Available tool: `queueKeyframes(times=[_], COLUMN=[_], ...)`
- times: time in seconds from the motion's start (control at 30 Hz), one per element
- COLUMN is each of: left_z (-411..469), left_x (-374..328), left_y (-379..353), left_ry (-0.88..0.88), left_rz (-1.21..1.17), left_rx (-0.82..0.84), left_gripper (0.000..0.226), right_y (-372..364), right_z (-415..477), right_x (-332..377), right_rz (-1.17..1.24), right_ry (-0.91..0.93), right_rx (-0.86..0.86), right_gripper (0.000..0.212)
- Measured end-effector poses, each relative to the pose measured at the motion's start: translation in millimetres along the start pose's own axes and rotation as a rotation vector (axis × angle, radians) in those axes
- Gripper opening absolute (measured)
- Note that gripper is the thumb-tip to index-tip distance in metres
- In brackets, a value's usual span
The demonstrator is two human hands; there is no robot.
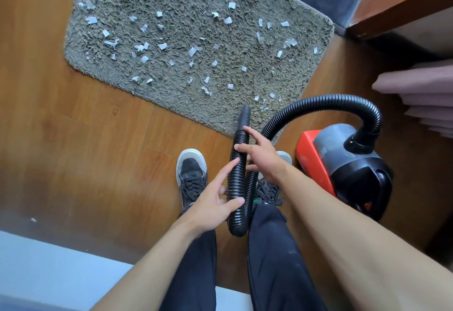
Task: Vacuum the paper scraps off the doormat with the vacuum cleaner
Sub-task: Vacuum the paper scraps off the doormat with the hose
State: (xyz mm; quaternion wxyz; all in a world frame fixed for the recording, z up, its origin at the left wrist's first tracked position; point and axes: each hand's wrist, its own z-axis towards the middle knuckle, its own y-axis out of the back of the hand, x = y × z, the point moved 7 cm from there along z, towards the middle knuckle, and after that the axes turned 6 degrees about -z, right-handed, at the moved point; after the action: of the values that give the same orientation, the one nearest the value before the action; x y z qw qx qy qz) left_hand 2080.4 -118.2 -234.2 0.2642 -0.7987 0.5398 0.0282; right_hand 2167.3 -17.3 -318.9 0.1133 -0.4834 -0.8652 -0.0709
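L hand point(215, 202): loose grip low on corrugated hose point(239, 183), thumb across, index out straight. R hand point(261, 156): grip wrapped higher up, just below hose end point(245, 114). End sits over near corner of doormat point(240, 50); contact unclear. Paper scraps point(162, 46) all over mat.

Risks:
- Hose doubled in tight U btw hands, so a kink could choke suction.
- Shaggy pile may lift w/ scraps.
- Canister vacuum point(348, 163) beside R foot: trip, or tug-over.
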Motion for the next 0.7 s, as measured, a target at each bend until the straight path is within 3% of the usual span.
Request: queueKeyframes(times=[0.5,0.7], left_z=[43,44], left_x=[-5,-4], left_y=[-26,-29], left_ry=[0.002,0.011], left_rz=[0.246,0.271], left_rx=[0.052,0.053], left_gripper=[0.08,0.08], right_y=[56,58], right_z=[2,0], right_x=[-10,-7], right_rz=[0.161,0.123], right_ry=[-0.021,-0.022], right_rx=[-0.16,-0.13], right_gripper=[0.062,0.062])
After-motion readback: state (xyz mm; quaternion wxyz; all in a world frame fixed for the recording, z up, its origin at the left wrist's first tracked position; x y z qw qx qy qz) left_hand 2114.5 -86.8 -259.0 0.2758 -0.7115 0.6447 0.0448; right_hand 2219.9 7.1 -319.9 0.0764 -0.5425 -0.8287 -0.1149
